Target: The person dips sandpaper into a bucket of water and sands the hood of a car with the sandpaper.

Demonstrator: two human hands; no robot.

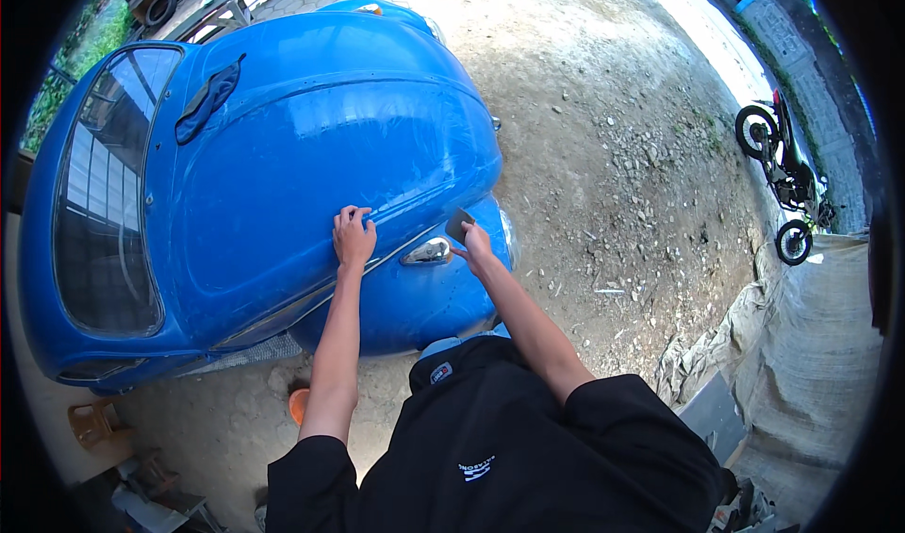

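Observation:
A blue rounded car hood (283, 147) lies in front of me. My left hand (353, 238) rests on the hood near its right-hand seam, fingers apart and slightly bent, with nothing in them. Over the front fender (386, 311), beside the chrome-cased lamp (429, 252), my right hand (476, 243) grips a dark grey, flat, sandpaper-like piece (459, 222). That piece is upright between thumb and fingers at the hood's edge; whether it touches the paint I cannot tell. Pale scuffs mark the paint near both hands.
A dark cloth (209, 99) lies on the hood by the windshield (108, 194). Stony ground (613, 194) stretches ahead of the car. A motorcycle (787, 170) stands at far right, near a pale tarp (801, 344). An orange-brown stool (91, 425) is at lower left.

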